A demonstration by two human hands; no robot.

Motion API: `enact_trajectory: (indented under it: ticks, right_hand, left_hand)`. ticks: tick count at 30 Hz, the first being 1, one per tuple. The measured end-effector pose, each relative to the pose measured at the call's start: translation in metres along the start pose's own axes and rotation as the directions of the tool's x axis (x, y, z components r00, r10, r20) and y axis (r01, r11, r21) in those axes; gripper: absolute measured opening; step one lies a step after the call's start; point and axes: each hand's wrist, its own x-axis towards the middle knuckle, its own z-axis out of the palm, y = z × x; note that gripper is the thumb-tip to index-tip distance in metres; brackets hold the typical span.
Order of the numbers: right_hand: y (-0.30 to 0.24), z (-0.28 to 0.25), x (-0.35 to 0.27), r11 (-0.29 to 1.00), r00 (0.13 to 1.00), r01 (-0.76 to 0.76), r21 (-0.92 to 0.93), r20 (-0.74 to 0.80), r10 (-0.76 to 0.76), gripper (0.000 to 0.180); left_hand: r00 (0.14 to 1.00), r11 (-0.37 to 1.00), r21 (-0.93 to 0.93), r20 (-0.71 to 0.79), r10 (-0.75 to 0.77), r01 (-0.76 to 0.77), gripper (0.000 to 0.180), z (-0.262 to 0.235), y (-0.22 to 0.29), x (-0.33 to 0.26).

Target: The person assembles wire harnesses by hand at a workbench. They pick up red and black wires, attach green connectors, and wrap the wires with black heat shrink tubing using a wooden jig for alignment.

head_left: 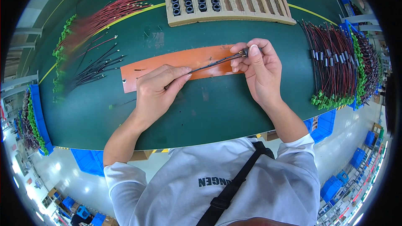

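Observation:
A thin dark wire (pixel 215 63) runs between my two hands above an orange strip (pixel 163 66) on the green table. My left hand (pixel 155 88) pinches the wire between thumb and fingers. In my right hand (pixel 264 69), thumb and fingers close on a small black ring-shaped core (pixel 246 52) at the wire's other end. Small brass-coloured tips show beside the core. My fingers partly cover it, so I cannot tell how far the wire passes through.
A cardboard tray (pixel 234 16) at the back holds rows of black cores in its left slots. Red wires (pixel 113 13) and black wires (pixel 96 69) with green connectors lie left. At right are bundled wires (pixel 326 75) with grey cylinders. Blue bins (pixel 86 161) stand below the table edge.

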Motion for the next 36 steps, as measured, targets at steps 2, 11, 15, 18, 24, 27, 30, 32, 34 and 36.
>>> enact_trajectory:
  ticks: [2,11,15,18,24,27,30,32,34,36]
  right_hand:
    - [0.0,0.0,0.0,1.0,1.0,0.019,-0.016,0.005,-0.019,0.018]
    - [0.006,-0.002,0.001,0.965,0.98,0.193,-0.179,0.09,-0.179,0.013]
    - [0.008,-0.004,0.001,0.972,0.979,0.191,-0.133,0.098,-0.179,0.013]
    - [0.007,-0.005,0.001,0.985,0.985,0.158,-0.064,0.081,-0.153,0.013]
    - [0.007,-0.008,0.0,0.994,0.99,0.112,-0.012,0.087,-0.11,0.017]
    - [0.004,-0.002,-0.001,0.997,0.998,0.033,0.071,0.06,-0.037,0.024]
    - [0.005,0.008,-0.006,0.991,0.994,-0.078,0.105,0.081,0.069,0.032]
    - [0.008,0.011,-0.01,0.99,0.981,-0.12,0.073,0.161,0.108,0.031]
    - [0.014,0.017,-0.016,0.987,0.958,-0.153,-0.04,0.241,0.159,0.028]
    - [0.02,0.023,-0.023,0.979,0.934,-0.189,-0.08,0.292,0.205,0.02]
  left_hand:
    - [1.0,1.0,0.023,-0.018,0.006,-0.006,0.016,0.0,0.002,-0.001]
    - [0.986,0.98,0.122,-0.047,0.161,-0.154,0.018,0.003,-0.003,-0.002]
    - [0.982,0.978,0.101,-0.035,0.187,-0.183,0.019,0.003,-0.005,-0.003]
    - [0.98,0.977,0.085,-0.026,0.199,-0.196,0.018,0.003,-0.003,-0.002]
    - [0.98,0.979,0.063,-0.033,0.197,-0.194,0.02,0.005,-0.004,-0.004]
    - [0.99,0.991,0.024,-0.029,0.136,-0.135,0.019,0.006,-0.005,-0.004]
    - [0.999,0.999,-0.03,0.001,0.036,-0.036,0.017,0.006,-0.003,-0.006]
    - [0.999,0.996,-0.074,0.003,0.04,-0.04,0.016,0.009,-0.004,-0.005]
    - [0.998,0.989,-0.147,0.058,0.016,-0.007,0.017,0.011,-0.002,-0.007]
    - [0.991,0.975,-0.211,0.126,-0.044,0.07,0.018,0.013,0.0,-0.008]
